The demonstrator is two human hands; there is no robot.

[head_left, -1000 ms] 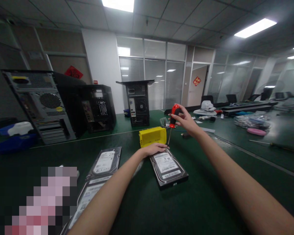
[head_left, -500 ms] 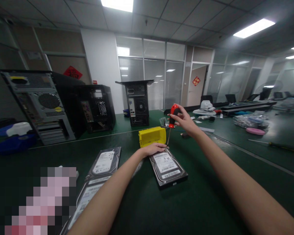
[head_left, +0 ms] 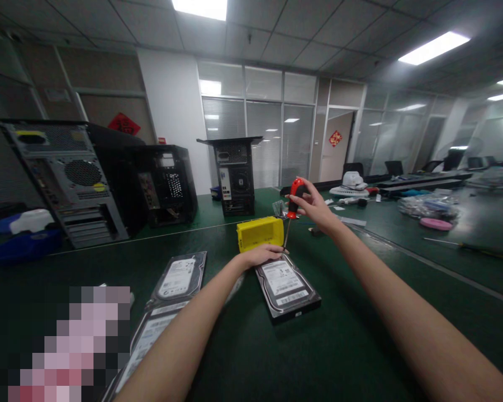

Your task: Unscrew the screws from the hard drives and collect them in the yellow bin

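A hard drive (head_left: 285, 283) with a white label lies flat on the green table. Across its far end rests my left hand (head_left: 261, 255), fingers together and holding the drive down; the thumb is hard to make out. My right hand (head_left: 314, 207) is closed around the red and black handle of a screwdriver (head_left: 294, 198). The screwdriver stands nearly upright, its shaft pointing down to the drive's far edge, beside my left fingertips. Those fingers partly hide the tip. Just behind the drive sits an open yellow box (head_left: 260, 232).
Further hard drives (head_left: 179, 277) lie at the left, partly behind my left forearm. Computer cases (head_left: 237, 178) stand along the back and left. To the right are plastic bags (head_left: 427, 207), a pink roll (head_left: 436, 224) and another screwdriver (head_left: 473, 249). A blurred-out patch covers the lower left.
Almost nothing differs. The screwdriver and my right hand have shifted very slightly left with the whole view; my left hand stays on the hard drive.
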